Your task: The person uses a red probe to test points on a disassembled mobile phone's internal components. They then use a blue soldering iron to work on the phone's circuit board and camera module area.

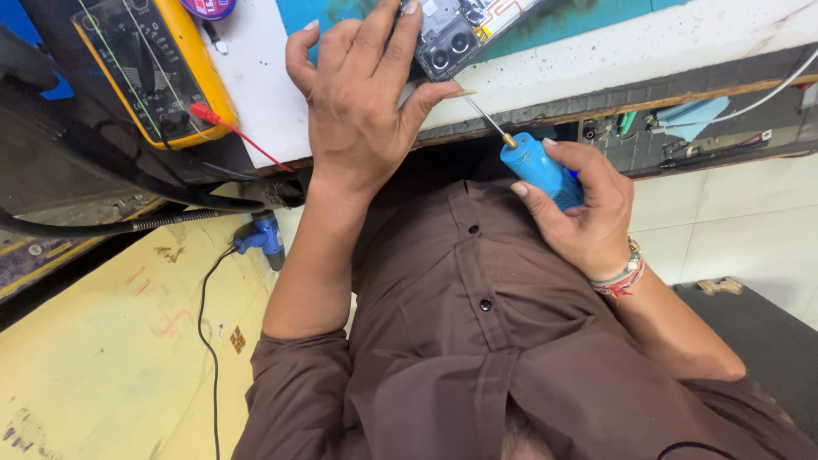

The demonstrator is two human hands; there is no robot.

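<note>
The screwdriver [538, 167] has a bright blue handle with a small brass-coloured collar and a thin silver shaft. The multimeter [153, 64] is yellow around a dark grey face, and its probe plug [204, 114] and lead are red. The opened phone [456, 34] shows black and grey parts with copper-orange lines. The work mat [588, 21] is teal – the bench edge [648, 55] is white with dark stains. The shirt [477, 341] is plain brown with dark buttons. The wrist threads [625, 277] are red, white and green. The floor panel [111, 349] is pale yellow with faded red marks.
</note>
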